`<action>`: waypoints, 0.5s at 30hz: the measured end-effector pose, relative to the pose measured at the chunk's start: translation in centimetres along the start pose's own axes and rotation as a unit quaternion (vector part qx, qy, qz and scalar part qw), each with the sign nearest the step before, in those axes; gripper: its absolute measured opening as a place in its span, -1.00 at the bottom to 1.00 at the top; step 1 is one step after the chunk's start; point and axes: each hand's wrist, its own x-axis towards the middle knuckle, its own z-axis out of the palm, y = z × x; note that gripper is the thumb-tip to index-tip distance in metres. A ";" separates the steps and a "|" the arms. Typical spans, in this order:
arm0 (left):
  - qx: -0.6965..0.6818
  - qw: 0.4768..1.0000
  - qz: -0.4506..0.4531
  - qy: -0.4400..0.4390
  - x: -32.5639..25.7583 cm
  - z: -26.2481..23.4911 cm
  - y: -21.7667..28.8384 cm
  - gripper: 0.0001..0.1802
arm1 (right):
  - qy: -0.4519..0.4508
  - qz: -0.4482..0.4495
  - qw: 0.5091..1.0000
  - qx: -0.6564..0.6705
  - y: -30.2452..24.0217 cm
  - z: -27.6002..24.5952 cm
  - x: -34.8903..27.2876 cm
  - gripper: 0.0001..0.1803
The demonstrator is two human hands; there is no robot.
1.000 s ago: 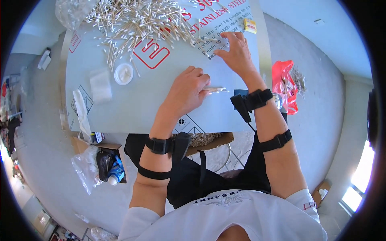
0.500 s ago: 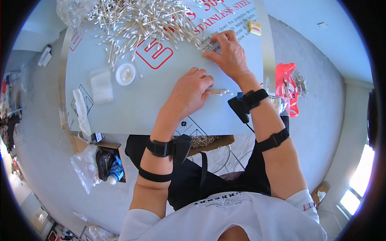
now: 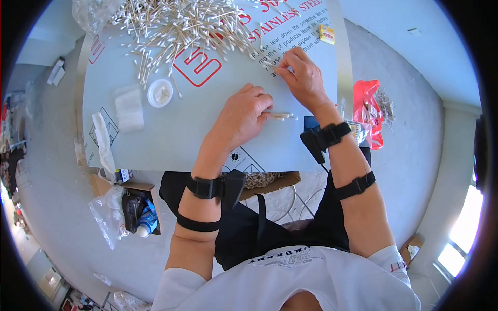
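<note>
Over the middle of the table, my left hand (image 3: 245, 115) is closed round a small bundle of cotton swabs (image 3: 282, 116), whose white tips stick out to the right. Further up and to the right, my right hand (image 3: 303, 79) pinches cotton swabs (image 3: 268, 65) between thumb and fingers; how many is too small to tell. A large loose pile of cotton swabs (image 3: 179, 31) spreads across the far left part of the table, with a few stray ones near my right fingertips.
Left of my left hand are a round white dish (image 3: 151, 93), a stack of plastic bags (image 3: 129, 110) and a crumpled white strip (image 3: 105, 145). A small yellow box (image 3: 327, 34) lies far right. Beyond the table's right edge hangs a red bag (image 3: 366, 103). A cardboard box (image 3: 155, 207) stands lower left.
My right hand has moved slightly down and right, away from the pile, and its spread fingers have closed on cotton swabs. My left hand still holds its bundle in nearly the same place.
</note>
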 end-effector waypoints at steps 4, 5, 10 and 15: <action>0.010 0.998 -0.056 0.015 0.2 -0.3 0.2 -0.84 | -0.018 -0.033 0.997 0.061 -0.5 -0.4 -2.0 -0.83; 0.010 0.998 -0.056 0.016 0.2 -0.4 0.2 -0.84 | -0.017 -0.034 0.997 0.060 -0.7 -0.4 -2.2 -0.83; 0.042 0.997 -0.057 0.034 0.1 -0.6 0.1 -0.81 | 0.019 0.065 0.991 0.114 -1.8 0.4 -0.4 -0.82; 0.041 0.997 -0.043 0.053 0.1 -0.3 -0.3 -0.82 | 0.038 0.076 0.995 0.044 -1.8 2.6 3.7 -0.80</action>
